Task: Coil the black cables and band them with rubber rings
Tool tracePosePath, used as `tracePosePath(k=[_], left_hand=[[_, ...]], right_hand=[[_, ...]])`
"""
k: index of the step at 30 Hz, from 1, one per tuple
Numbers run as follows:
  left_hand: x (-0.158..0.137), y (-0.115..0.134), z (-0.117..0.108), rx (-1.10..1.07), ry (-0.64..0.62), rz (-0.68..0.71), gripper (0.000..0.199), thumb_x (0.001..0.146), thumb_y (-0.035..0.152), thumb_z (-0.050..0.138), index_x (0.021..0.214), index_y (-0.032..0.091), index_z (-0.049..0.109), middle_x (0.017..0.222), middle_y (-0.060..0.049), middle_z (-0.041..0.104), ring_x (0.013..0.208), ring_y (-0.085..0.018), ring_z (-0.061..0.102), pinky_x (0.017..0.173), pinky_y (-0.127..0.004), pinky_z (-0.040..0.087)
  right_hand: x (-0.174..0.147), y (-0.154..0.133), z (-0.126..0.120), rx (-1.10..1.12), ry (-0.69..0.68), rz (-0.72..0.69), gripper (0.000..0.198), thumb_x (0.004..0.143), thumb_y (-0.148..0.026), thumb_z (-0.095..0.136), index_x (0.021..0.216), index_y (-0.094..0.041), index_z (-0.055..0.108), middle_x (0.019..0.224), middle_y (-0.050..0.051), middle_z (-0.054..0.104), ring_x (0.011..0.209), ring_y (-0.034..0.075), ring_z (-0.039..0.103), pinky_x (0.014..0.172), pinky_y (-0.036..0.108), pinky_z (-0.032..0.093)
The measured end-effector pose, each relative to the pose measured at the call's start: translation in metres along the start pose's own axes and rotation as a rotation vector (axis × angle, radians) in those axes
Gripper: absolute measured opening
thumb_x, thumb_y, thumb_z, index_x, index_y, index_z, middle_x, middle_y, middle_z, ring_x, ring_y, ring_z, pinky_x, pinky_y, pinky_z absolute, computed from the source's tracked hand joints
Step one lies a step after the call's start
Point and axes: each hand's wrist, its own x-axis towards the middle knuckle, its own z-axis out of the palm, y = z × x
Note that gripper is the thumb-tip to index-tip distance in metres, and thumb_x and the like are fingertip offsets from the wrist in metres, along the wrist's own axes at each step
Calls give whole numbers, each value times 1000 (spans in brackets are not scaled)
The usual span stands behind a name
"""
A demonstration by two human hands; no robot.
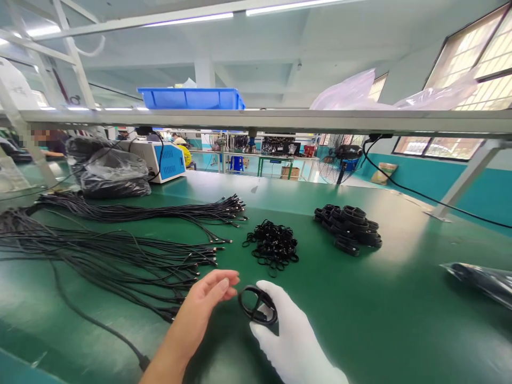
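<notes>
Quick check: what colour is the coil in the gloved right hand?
Black; the coil shows best in the head view.

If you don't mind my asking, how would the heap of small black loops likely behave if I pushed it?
The heap of small black loops would probably spread, since it lies loose with strays at its edge. Each loop looks thin, so likely light; uneven outlines suggest some flex.

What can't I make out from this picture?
All in the head view:
- Coil: partly covered by the right hand.
- Near cables: some run off the left edge.
- Packet: cut off by the right edge.
- Bands: too small and heaped to count.
- Blue bin: its wall hides most contents.
</notes>
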Motion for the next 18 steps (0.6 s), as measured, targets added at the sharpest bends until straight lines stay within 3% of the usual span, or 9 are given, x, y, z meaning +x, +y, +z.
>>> tracePosePath(k=[5, 7, 11, 14, 18], left_hand=[[2, 2, 1, 125, 66, -73, 37, 78, 46, 59, 98, 17, 66, 99, -7, 67, 84, -19, 59, 83, -32, 46], [2, 5, 4, 190, 74, -88, 39, 73, 49, 61, 93, 17, 68, 93, -7, 69, 83, -21, 60, 79, -31, 47], [5, 0, 12, 257, 69, -64, 37, 68, 51, 61, 82, 19, 70, 81, -4, 70, 74, -20, 61, 71, -29, 49], [9, -13, 15, 292, 51, -26, 34, 66, 51, 61, 77, 20, 70, 72, -2, 68, 67, -19, 60, 66, -28, 49], [13, -29, 13, 374, 17, -12, 31, 68, 50, 59, 78, 22, 70, 71, -1, 67, 66, -19, 60, 65, -27, 48]], right_hand=[[23, 7, -27, 88, 168, -3, 49, 70, -28, 59, 118, -27, 50, 112, 3, 59, 94, 21, 58, 79, 31, 47], [48, 14, -56, -57, 361, -7, 51, 72, -34, 59, 121, -23, 49, 114, 5, 59, 96, 21, 58, 80, 30, 46], [96, 43, -125, -243, 579, 94, 51, 75, -31, 58, 123, -17, 48, 119, 11, 54, 104, 25, 53, 89, 36, 41], [116, 71, -157, -376, 640, 173, 46, 79, -29, 58, 122, -15, 48, 121, 12, 52, 108, 24, 51, 93, 41, 40], [128, 98, -173, -497, 669, 227, 35, 87, -34, 52, 119, -20, 50, 124, 9, 50, 111, 23, 49, 94, 47, 39]])
